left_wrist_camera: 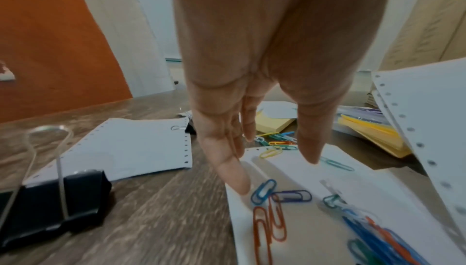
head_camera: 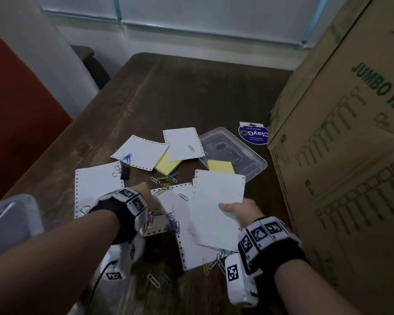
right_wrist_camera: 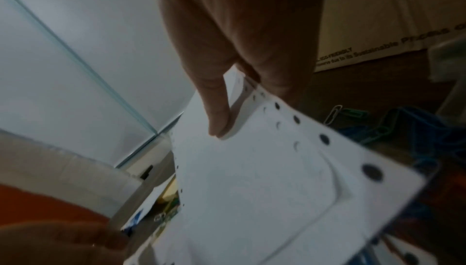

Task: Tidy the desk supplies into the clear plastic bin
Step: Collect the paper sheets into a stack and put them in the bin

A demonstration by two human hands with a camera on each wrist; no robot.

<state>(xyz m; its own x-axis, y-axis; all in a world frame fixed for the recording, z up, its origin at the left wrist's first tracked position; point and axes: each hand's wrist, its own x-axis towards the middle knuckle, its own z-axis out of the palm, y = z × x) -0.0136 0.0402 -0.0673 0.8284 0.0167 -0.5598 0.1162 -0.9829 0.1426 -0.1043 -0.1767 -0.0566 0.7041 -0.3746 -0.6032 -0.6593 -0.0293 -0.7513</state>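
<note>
My right hand (head_camera: pixel 233 210) pinches a small stack of white perforated sheets (head_camera: pixel 216 208) by one corner, lifted off the brown desk; in the right wrist view the thumb lies on top of the sheets (right_wrist_camera: pixel 252 179). My left hand (left_wrist_camera: pixel 274 169) hangs open, fingers straight, tips just above a sheet strewn with coloured paper clips (left_wrist_camera: pixel 272 205). More clips (head_camera: pixel 166 181) lie mid-desk. A black binder clip (left_wrist_camera: pixel 58 195) holds the left sheet. One yellow sticky pad (head_camera: pixel 166 164) lies under papers. Another (head_camera: pixel 221 166) leans on a clear shallow plastic container (head_camera: pixel 248 155).
A tall cardboard box (head_camera: pixel 339 155) walls off the right side. A round blue tag (head_camera: pixel 254 134) lies beside it. Another clear plastic container (head_camera: pixel 16 214) shows at the left edge. Several white sheets (head_camera: pixel 141 152) are scattered across the desk (head_camera: pixel 191 92); an orange panel stands left.
</note>
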